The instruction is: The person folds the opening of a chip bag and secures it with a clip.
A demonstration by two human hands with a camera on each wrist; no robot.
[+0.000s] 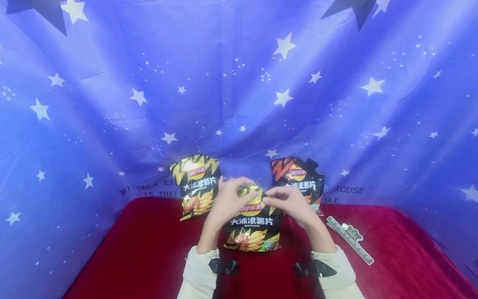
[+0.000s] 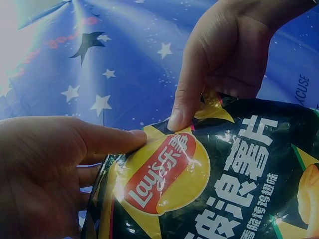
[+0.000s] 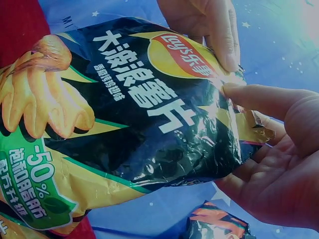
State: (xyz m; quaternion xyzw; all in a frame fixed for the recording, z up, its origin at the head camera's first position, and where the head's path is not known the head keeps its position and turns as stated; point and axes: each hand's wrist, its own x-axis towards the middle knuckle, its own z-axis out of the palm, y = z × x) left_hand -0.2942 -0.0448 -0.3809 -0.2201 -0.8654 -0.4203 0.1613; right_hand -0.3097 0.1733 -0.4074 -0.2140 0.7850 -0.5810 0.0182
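Note:
A black and yellow bag of potato chips stands upright between both hands at the middle of the table. My left hand pinches its top edge, thumb on the front and fingers behind. Close beside it, my right hand pinches the same top edge farther right. In the left wrist view the left thumb lies by the round logo, near the right thumb. The right wrist view shows the bag's front with the right fingers partly hidden behind the top edge.
Behind on the left stands another yellow and black chip bag. A red and black chip bag stands behind on the right. A flat ruler-like piece lies right on the red cloth. A blue starry curtain hangs behind.

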